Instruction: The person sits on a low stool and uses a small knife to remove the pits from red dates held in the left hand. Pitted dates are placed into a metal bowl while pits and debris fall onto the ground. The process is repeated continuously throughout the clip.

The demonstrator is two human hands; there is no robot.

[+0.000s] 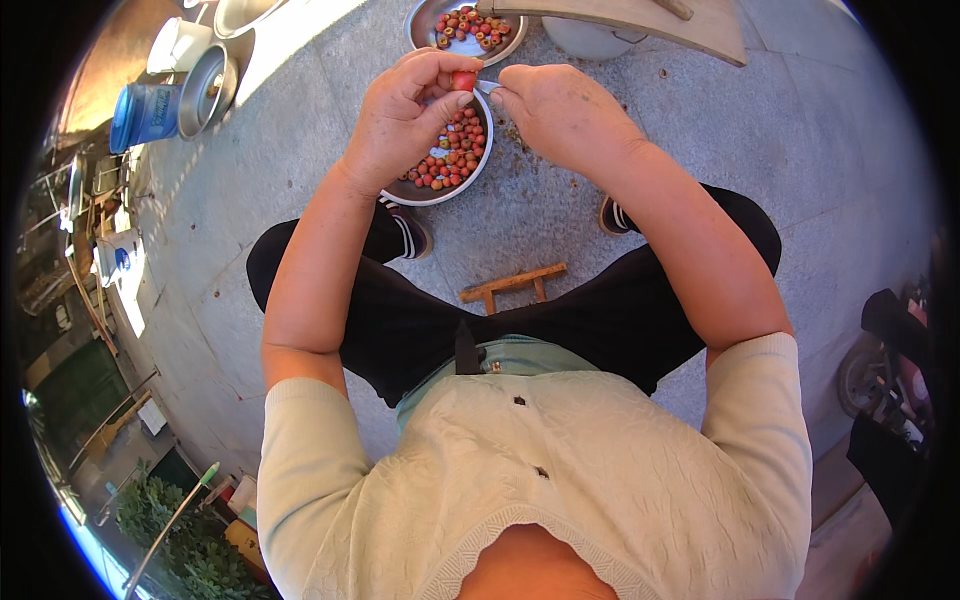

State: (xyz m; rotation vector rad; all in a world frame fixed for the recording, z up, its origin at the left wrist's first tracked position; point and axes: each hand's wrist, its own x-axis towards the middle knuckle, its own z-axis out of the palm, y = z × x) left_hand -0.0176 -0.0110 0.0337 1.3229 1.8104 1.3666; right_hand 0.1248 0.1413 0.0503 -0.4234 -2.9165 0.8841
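My left hand (405, 116) pinches a small red fruit (463, 81), which looks like a hawthorn berry, between thumb and fingers. In my right hand (566, 116) is a small metal tool (487, 87); its tip meets the fruit's right side, and its handle is hidden in my fist. Below my left hand, partly covered by it, a metal basin (435, 201) holds many whole red fruits (465, 150). Farther out, a second metal basin (422, 34) contains more fruits (480, 30), several with hollowed openings.
A wooden board (697, 26) extends over a pale round vessel (585, 41) at top right. Bits of debris (517, 135) lie on the concrete floor. Between my legs is a low wooden stool (514, 283). A blue tub (154, 112) and metal bowl (196, 90) stand upper left.
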